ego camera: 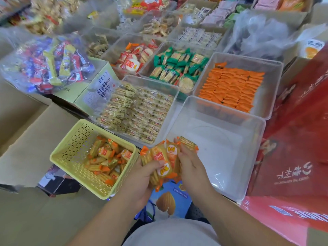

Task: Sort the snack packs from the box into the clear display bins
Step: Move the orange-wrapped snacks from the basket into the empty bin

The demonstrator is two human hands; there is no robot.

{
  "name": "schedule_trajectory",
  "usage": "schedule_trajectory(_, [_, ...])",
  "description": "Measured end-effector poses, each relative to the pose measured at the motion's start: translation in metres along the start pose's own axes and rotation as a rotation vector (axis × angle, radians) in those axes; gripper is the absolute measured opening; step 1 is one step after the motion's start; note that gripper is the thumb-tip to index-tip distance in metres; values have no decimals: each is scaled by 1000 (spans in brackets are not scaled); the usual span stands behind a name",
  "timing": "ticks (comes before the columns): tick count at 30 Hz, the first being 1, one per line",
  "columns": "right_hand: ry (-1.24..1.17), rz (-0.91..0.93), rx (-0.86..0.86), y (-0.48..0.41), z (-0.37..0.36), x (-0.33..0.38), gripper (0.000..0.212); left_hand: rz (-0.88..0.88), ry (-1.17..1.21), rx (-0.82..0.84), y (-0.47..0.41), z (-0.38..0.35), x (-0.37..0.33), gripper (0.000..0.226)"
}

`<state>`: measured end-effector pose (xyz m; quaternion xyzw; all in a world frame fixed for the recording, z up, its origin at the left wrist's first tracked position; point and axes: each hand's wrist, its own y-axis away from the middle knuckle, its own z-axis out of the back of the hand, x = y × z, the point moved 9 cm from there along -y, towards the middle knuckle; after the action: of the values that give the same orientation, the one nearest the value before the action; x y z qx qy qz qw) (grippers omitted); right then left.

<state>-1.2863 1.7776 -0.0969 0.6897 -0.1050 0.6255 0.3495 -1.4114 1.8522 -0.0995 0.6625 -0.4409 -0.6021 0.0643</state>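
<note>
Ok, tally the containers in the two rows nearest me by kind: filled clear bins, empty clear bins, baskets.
Filled clear bins: 4 (pale-yellow-pack bin, red-and-white-pack bin, green-pack bin, orange-pack bin)
Empty clear bin: 1
Yellow basket: 1
Total: 6

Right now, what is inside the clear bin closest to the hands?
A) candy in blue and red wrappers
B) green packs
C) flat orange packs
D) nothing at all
D: the clear bin shows only its bare bottom, and the snack packs are held by the left hand and right hand, not lying in it.
</note>
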Motion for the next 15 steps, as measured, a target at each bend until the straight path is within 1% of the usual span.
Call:
schedule_trajectory(4, [-77, -92, -39, -6, 11, -9, 50, 21, 6, 16, -5, 1, 1, 55])
schedule_trajectory(6, [-102, -94, -62, -10, 17, -13, 58, 32, 17, 22, -9, 4, 2, 53])
schedule_trajectory(7, [-87, -83, -76, -11, 20, -14, 66, 41, 23, 25, -11, 5, 2, 51])
schedule_trajectory(8, [-72, -78, -91, -13, 22, -14, 68, 48, 29, 33, -11, 5, 3, 50])
schedule_trajectory(9, [-53, -79, -93, -14, 21, -14, 60, 51, 31, 47, -13, 3, 3, 51])
schedule_trajectory(11, [-9, -63, -58, -17, 15, -11, 28, 46, 31, 76, -15, -2, 2, 52])
schedule_trajectory(12, [-22, -61, -38, -18, 11, -10, 22, 42, 33, 75, -17, -3, 2, 52])
schedule_trajectory(15, [-158, -108, 37, -19, -1, -11, 29, 7, 11, 19, -21, 0, 0, 52])
